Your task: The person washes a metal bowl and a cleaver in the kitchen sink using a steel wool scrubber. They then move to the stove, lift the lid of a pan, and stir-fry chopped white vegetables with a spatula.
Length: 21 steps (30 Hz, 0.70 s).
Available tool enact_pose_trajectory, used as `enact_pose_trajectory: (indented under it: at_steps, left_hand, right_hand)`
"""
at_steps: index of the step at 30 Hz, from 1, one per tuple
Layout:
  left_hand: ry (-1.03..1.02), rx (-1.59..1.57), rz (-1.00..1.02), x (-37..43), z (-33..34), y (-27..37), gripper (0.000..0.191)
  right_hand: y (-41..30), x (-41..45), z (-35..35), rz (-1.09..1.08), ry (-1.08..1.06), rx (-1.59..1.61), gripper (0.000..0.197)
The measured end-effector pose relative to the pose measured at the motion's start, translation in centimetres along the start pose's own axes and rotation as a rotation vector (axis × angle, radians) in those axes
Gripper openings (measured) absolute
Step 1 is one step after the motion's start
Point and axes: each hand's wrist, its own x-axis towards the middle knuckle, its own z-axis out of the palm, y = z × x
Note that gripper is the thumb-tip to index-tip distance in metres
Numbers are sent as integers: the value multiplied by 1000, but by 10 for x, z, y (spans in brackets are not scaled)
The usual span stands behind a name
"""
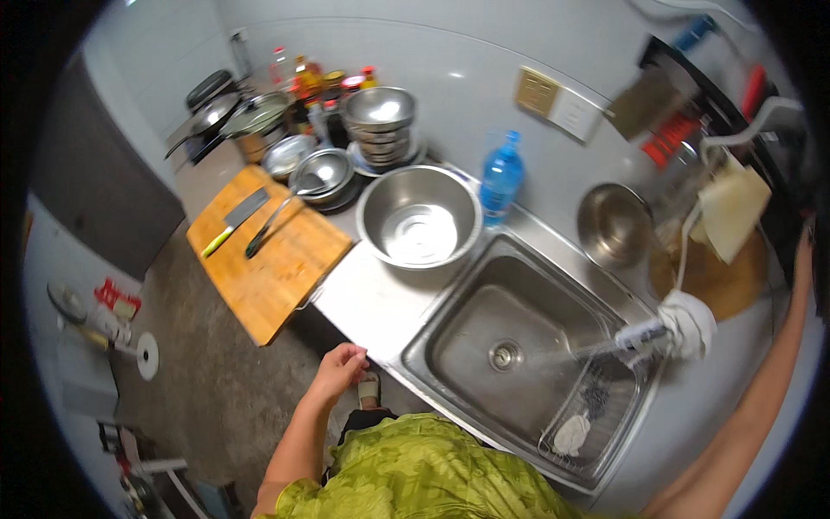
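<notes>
My left hand hangs beside the counter's front edge, its fingers curled together with nothing visible in them. My right arm reaches far up along the right side; my right hand is barely visible by the dark rim of the picture, and what it touches cannot be told. Water sprays from a cloth-wrapped faucet into the steel sink. A wide steel basin stands on the counter left of the sink. On a wooden cutting board lie a cleaver and a dark-handled ladle.
Stacked steel bowls, pots and sauce bottles line the back. A blue plastic bottle stands behind the sink. A wire rack with a white cloth sits inside the sink. The board overhangs the counter's front edge.
</notes>
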Motion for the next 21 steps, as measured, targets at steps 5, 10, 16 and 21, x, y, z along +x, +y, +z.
enact_pose_trajectory:
  at_steps: [5,10,16,21]
  left_hand:
    - [198,42,197,40,-85,5,14]
    - [657,569,439,115,-232,23,13]
    - [836,1145,245,186,-350,86,39]
    - [672,1267,14,233,-389,96,43]
  right_hand:
    - [-84,-151,-25,-87,284,349,49]
    - [-140,-326,-26,142,-141,748,25]
    - [-305,-474,-53,255,-729,788,16]
    - [-385,-537,-64,-66,-902,710,14]
